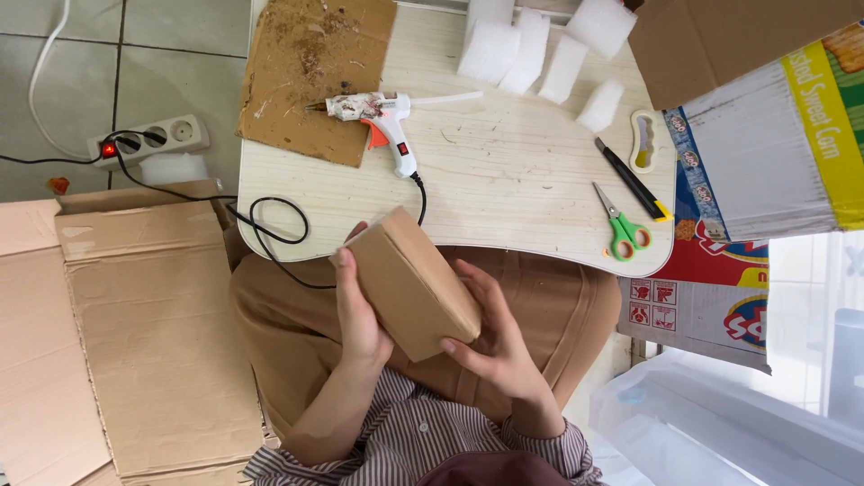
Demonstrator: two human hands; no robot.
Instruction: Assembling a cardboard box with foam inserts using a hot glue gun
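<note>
Cardboard box (412, 281) held over lap, just off near edge of desk (504, 193). Tilted, one corner toward desk, broad face up. Left hand (360, 315) wrapped round left side, fingers curled closed on it, thumb on top edge. Right hand (498, 337) cupping lower right end, fingers partly spread along short side, fingertip on corner. Both gripping box, nothing else in either. Two-sided hold likely to keep box steady and turn it for checking seams.

Hot glue gun (382, 121) lying on desk beyond box, nozzle resting on cardboard scrap (310, 76), probably to catch drips; cord (274, 220) looping off desk edge toward power strip (148, 137) on floor. White foam blocks (540, 45) bunched at far edge. Green-handled scissors (621, 225) and utility knife (632, 180) at right of desk, well apart from hands. Flattened cardboard sheets (135, 333) on floor at left. Printed cartons (765, 153) at right.
</note>
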